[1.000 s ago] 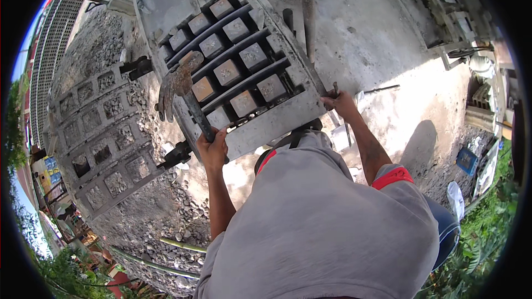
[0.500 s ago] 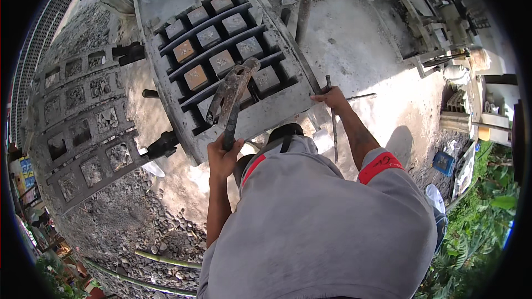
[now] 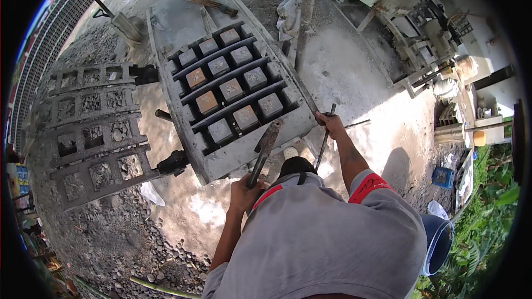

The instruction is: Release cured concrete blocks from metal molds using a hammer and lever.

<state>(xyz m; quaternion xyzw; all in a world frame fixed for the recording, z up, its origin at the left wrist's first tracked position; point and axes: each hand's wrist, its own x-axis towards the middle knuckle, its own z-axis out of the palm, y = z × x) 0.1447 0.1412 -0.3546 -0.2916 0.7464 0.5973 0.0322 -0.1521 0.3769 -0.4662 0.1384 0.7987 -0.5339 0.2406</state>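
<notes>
Grey steel block mould (image 3: 233,94) lying on the concrete floor (image 3: 360,77), tilted in the view, with 12 square cores in 3 rows of 4 divided by dark slots. Left hand (image 3: 244,191) closed around the lower end of a mortar-caked trowel (image 3: 265,147), blade angled up and resting over the near rim of the mould, just beside the nearest row of cores. Right hand (image 3: 331,124) wrapped around a thin metal rod (image 3: 324,138) at the mould's right corner, rod slanting down toward the body. Both forearms coming in from the grey shirt (image 3: 327,238) with red sleeve trim at the lower edge.

Left of the mould, a second grey frame of open cells (image 3: 94,133) holding rubble, joined to the mould by dark hinge knuckles (image 3: 173,161). Gravel (image 3: 111,238) spread over the ground below that frame. Beyond the mould's far end, a straw brush (image 3: 208,3) lying flat, a shovel (image 3: 119,19) off to the left of it, and a crumpled pale sack (image 3: 288,14) beside a long bar. At far right, a machine frame (image 3: 399,0), a blue bucket (image 3: 440,243) near the person's side, and green plants (image 3: 493,188) along the edge.
</notes>
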